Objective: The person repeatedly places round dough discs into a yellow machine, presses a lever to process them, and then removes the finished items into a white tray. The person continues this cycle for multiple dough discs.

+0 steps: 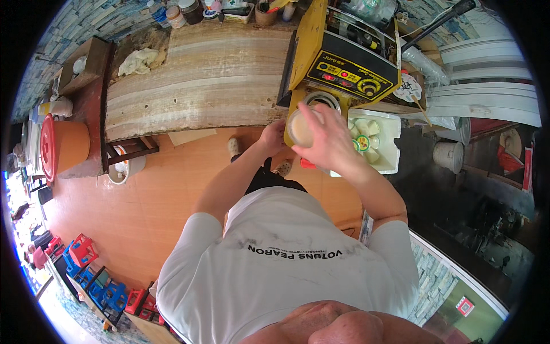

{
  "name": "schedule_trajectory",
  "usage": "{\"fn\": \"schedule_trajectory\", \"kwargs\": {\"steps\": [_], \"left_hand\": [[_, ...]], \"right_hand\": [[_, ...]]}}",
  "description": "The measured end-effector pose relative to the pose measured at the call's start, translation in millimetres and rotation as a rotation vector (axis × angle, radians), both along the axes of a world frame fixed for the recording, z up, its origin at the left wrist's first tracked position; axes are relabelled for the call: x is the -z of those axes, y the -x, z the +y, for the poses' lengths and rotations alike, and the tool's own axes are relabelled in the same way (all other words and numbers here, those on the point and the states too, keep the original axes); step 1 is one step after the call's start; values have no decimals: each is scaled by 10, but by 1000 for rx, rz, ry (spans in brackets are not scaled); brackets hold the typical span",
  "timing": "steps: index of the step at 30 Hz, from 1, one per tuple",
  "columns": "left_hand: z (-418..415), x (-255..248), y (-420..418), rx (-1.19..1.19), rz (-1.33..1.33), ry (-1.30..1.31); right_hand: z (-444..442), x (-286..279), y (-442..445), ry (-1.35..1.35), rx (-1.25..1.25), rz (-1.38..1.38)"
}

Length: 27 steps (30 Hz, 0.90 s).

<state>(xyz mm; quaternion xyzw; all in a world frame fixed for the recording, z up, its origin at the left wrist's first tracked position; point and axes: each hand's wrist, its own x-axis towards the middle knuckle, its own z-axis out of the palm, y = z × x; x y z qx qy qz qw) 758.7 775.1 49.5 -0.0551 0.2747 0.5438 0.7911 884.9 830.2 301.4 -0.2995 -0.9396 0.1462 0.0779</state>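
Note:
A clear plastic cup of milky beige liquid (300, 130) is at the front of a yellow and black cup sealing machine (350, 75). My right hand (328, 135) grips the cup, fingers and thumb around its upper part. Behind it, the machine's round metal cup holder (322, 99) shows partly. My left hand (272, 136) is just left of the cup, at the machine's front edge; its fingers are partly hidden, and whether it touches the cup cannot be told. Right of the machine's front, a white foam box (394, 148) holds several cups with pale contents, one with a printed green and yellow lid.
A worn wooden counter (202, 81) extends left, with a crumpled cloth (138, 61) on it and jars (175, 17) along the back. A lidded orange bucket (66, 146) stands far left, a white bucket (129, 167) below. Plastic stools (82, 249) are at lower left.

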Motion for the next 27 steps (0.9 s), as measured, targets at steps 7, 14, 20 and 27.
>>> {"fn": "schedule_trajectory", "kwargs": {"steps": [7, 14, 20, 27], "left_hand": [[595, -729, -15, 143, -298, -83], [781, -134, 26, 162, -287, -25], [789, -442, 66, 219, -193, 168], [500, 63, -14, 281, 54, 270]], "right_hand": [[383, 441, -333, -78, 197, 52], [536, 1171, -344, -109, 282, 95], [547, 1362, -374, -167, 266, 15], [475, 1287, -881, -107, 418, 119]]}}
